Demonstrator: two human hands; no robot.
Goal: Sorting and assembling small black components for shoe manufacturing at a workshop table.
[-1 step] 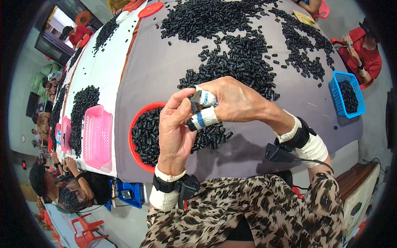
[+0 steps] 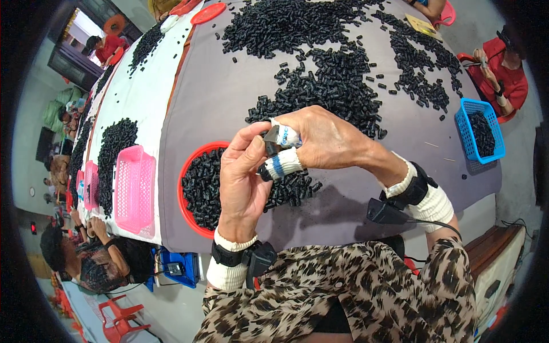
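In front of my chest, above the table, both hands meet around a small black plastic piece (image 2: 271, 138). My left hand (image 2: 239, 183) pinches it between thumb and fingers. My right hand (image 2: 331, 139) closes on the same piece from the other side, its thumb and a finger wrapped in white tape with blue marks. The fingers partly cover the piece, so its full shape is hidden. Under my left hand stands a round red basin (image 2: 184, 200) full of similar black pieces (image 2: 203, 197). More of them lie loose below my hands.
Large heaps of black pieces (image 2: 326, 80) spread over the grey-covered table (image 2: 194, 108). A pink basket (image 2: 136, 188) stands at left, a blue basket (image 2: 483, 154) holding black pieces at right. A person in red (image 2: 503, 74) sits at the far right, another person (image 2: 86, 257) at lower left.
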